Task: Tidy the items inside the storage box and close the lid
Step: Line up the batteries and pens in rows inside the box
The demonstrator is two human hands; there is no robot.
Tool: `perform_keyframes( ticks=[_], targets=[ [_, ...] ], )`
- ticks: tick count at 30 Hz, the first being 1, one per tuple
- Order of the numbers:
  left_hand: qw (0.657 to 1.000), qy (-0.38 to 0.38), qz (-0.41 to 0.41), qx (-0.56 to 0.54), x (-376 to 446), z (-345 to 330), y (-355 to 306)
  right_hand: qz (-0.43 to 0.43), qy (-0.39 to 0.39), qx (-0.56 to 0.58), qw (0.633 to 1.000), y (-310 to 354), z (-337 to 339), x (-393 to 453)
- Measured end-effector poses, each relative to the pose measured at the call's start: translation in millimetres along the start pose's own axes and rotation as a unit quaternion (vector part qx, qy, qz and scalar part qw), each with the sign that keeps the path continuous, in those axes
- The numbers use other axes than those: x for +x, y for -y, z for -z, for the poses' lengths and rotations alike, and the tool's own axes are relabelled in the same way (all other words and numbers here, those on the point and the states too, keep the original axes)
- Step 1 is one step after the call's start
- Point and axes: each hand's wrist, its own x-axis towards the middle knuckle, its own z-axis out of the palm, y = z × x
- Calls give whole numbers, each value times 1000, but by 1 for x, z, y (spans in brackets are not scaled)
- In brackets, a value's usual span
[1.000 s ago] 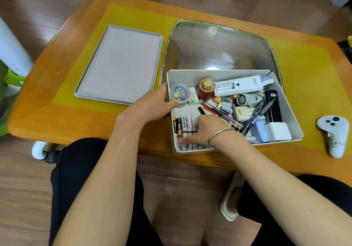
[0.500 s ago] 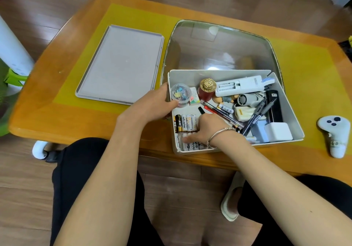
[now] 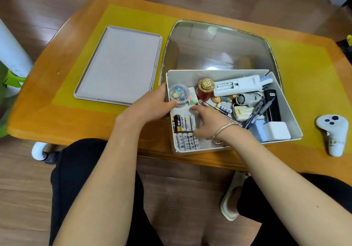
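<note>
- At the bottom of the frame two bare forearms rise from lap level, both cut off by the lower edge; black-clad knees flank them and a pale slipper (image 3: 233, 198) shows on the wood floor between them.
- The right hand (image 3: 207, 123), with a thin silver bangle (image 3: 222, 132) at the wrist, reaches into the open white plastic storage box (image 3: 285, 108) at centre frame. Its fingers are loosely spread over the box floor beside the batteries, and I cannot tell whether they pinch anything, since the palm hides the fingertips nearest the camera.
- Two rows of white and black AA batteries (image 3: 185, 131) lie side by side in the box's lower left corner; the right hand covers the right end of both rows.
- The left hand (image 3: 152, 104) grips the box's left wall, thumb hooked over the rim just beside a small clear round tub of coloured clips (image 3: 179, 94).
- Right of the hand, a jumble fills the box: grey pens (image 3: 257, 112), a white cube charger (image 3: 276, 131), a black rectangular device (image 3: 272, 104), a white remote control (image 3: 238, 85) and a dark red bottle with a gold cap (image 3: 205, 89). Smaller pieces among them are too tangled to identify.
- The flat grey rectangular lid (image 3: 120, 64) lies on the orange wooden table (image 3: 47, 70), left of the box and apart from it.
- Behind the box a reflective glass panel (image 3: 219, 45) rests on the table, its lower part hidden by the box.
- A white handheld controller (image 3: 333, 133) lies at the right edge.
</note>
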Motion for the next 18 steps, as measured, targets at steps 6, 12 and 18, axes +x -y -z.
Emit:
perform_keyframes(
  ticks=[6,12,18],
  targets=[
    [1000,-4,-5,-19,0,-1,-1,77,-15,-103,992,8,-21,15],
    [1000,-5,-1,-14,-1,-1,-2,95,-9,-110,989,8,-20,15],
    [1000,3,4,-10,0,0,0,129,-71,-17,989,-4,-1,0]
  ],
)
